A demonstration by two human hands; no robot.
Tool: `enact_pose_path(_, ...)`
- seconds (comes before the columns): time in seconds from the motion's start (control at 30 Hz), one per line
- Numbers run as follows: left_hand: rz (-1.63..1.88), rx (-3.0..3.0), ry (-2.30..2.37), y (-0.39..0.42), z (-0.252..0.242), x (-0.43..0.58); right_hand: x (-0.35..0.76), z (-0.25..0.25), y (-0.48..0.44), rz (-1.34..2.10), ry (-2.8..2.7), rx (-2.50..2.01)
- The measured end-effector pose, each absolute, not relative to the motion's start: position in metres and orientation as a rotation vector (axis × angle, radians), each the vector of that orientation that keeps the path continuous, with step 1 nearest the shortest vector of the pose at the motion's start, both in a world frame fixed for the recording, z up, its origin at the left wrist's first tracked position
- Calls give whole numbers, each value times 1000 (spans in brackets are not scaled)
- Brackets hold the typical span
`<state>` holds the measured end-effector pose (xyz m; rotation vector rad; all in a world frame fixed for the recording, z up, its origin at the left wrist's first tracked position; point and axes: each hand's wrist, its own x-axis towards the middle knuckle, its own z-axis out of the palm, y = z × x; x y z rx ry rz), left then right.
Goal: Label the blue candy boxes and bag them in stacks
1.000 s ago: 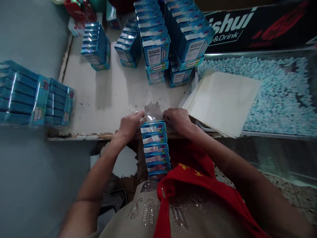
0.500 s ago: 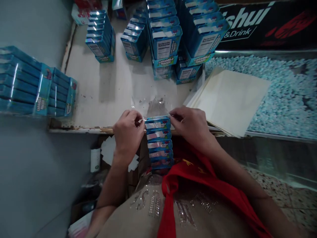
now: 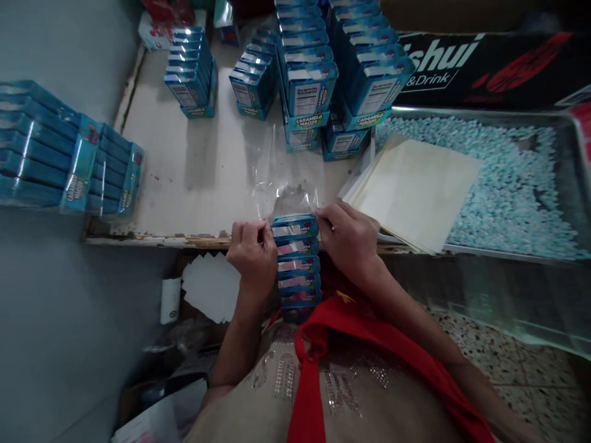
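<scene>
A row of several small blue candy boxes (image 3: 298, 266) stands on end between my hands, running from the table's front edge back toward my body. Clear plastic film (image 3: 265, 191), seemingly a bag, spreads over the table just beyond the far end of the row. At the left of the farthest box, my left hand (image 3: 253, 255) is closed, its fingertips pinching the film's edge. My right hand (image 3: 351, 239) pinches the film on the opposite side, close to the same box. How far the film reaches around the boxes is hard to make out.
Wrapped packs of blue boxes (image 3: 307, 86) line the table's back, with more packs (image 3: 41, 154) at far left. Right of my hands lie cream paper sheets (image 3: 418, 191), overlapping a metal tray of pale blue candies (image 3: 512, 215). A black printed carton (image 3: 484, 67) stands behind.
My left hand has shifted right and slightly down, now against the boxes. My right hand stays beside the row's far end. The camera view has shifted slightly.
</scene>
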<state>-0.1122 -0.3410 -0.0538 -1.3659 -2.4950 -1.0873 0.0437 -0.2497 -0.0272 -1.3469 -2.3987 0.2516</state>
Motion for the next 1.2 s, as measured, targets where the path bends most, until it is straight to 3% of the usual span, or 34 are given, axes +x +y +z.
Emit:
enact_pose_path(0.13, -904, -1475, -2555, -341, -38, -112, 44, -18, -248, 492, -2389, -1326)
enact_pose_path(0.23, -857, -1479, -2529, -344, -34, -111, 49, -16, -257, 489, -2398, -1327)
enact_pose_path(0.53, -1100, -1600, -2143, -367, -98, -124, 69, -78, -258, 288, -2252, -1072)
enact_pose_path(0.7, -944, -1365, -2438, -355, -113, -131, 57, -86, -250, 257, -2200, -1173)
enact_pose_path(0.9, -673, -1587, -2582, -353, -112, -132, 52, -74, -247, 393, -2394, -1458)
enact_pose_path(1.2, -227, -1984, -2553, -356, -98, -137, 77, -110, -280, 392, -2343, -1139)
